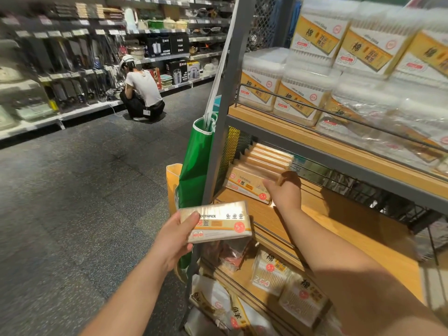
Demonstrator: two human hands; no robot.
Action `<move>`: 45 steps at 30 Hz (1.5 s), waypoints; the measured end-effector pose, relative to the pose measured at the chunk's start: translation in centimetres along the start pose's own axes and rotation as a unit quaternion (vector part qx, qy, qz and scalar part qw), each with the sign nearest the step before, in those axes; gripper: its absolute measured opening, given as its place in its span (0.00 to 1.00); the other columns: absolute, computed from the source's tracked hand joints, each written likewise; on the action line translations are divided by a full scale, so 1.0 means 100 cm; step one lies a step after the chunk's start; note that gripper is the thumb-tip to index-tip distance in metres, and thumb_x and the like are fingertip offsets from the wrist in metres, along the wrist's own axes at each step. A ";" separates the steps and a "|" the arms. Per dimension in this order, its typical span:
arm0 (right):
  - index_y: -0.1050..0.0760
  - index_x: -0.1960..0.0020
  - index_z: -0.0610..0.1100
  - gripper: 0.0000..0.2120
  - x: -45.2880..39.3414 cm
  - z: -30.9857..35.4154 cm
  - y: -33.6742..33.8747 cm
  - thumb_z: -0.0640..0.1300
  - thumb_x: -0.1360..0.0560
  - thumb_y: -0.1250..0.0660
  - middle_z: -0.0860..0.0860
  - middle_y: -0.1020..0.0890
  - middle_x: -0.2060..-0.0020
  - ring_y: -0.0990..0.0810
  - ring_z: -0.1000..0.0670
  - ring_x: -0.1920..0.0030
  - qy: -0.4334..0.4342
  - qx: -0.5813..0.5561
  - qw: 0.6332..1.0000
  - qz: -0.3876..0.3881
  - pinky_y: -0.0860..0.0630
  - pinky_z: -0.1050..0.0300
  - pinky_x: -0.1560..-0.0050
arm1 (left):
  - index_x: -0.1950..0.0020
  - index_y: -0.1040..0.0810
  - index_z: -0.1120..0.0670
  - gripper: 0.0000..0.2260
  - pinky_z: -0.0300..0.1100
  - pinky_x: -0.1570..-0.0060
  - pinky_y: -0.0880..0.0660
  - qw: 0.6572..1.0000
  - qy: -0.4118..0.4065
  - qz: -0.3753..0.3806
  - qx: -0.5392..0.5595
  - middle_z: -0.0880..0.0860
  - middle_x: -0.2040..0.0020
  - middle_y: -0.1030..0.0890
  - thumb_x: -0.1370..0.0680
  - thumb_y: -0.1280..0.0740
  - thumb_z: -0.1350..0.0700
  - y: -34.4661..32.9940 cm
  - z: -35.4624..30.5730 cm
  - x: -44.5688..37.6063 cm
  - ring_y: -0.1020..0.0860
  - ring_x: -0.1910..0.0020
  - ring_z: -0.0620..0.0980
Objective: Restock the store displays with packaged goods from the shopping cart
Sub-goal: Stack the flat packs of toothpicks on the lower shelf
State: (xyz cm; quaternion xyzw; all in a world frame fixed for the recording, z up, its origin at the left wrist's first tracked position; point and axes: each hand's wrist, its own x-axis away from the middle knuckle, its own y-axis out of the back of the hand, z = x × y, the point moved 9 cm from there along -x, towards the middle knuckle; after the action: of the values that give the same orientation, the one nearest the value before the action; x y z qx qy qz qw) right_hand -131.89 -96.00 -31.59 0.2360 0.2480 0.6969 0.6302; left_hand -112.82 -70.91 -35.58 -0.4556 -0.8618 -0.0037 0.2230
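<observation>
Fingers of the left hand (175,241) grip a flat cellophane-wrapped toothpick pack (216,221); the right hand (285,190) steadies the shelved row of packs (260,169), fingers curled there; slide it in flush.

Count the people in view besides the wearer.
1. One person crouches at the far shelves across the aisle, back to the camera. Others may be hidden behind the near rack.

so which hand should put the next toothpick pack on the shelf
Probably left. The left hand already grips a toothpick pack just outside the shelf, while the right hand is busy at the row of packs.
</observation>
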 end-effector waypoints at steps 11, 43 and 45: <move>0.19 0.47 0.42 0.09 0.068 -0.005 0.016 0.46 0.21 0.34 0.47 0.17 0.63 0.28 0.56 0.71 0.005 -0.195 0.929 0.314 0.39 0.67 0.77 | 0.41 0.22 0.52 0.09 0.40 0.70 0.31 0.990 -0.075 0.094 -0.077 0.54 0.53 0.14 0.19 0.34 0.51 -0.079 -0.032 -0.019 0.19 0.61 0.48; 0.31 0.36 0.42 0.21 0.067 -0.039 0.036 0.48 0.24 0.28 0.44 0.21 0.49 0.20 0.45 0.54 -0.121 -0.269 0.955 -0.023 0.23 0.55 0.58 | 0.38 0.26 0.52 0.12 0.46 0.42 0.28 0.949 0.096 0.298 0.035 0.53 0.43 0.20 0.20 0.38 0.51 -0.126 -0.024 -0.045 0.23 0.41 0.53; 0.30 0.39 0.40 0.15 0.090 -0.047 0.066 0.43 0.22 0.31 0.44 0.21 0.55 0.22 0.47 0.58 -0.117 -0.290 0.949 -0.044 0.25 0.59 0.62 | 0.41 0.24 0.52 0.10 0.47 0.44 0.27 0.938 0.106 0.329 0.021 0.55 0.46 0.18 0.19 0.40 0.51 -0.141 -0.012 -0.025 0.20 0.45 0.53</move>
State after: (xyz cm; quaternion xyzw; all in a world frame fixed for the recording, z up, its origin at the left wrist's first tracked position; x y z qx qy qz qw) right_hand -140.77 -87.79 -30.76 0.1119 -0.0307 0.6779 0.7260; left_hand -122.25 -81.41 -32.69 -0.7062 -0.6348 0.0397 0.3109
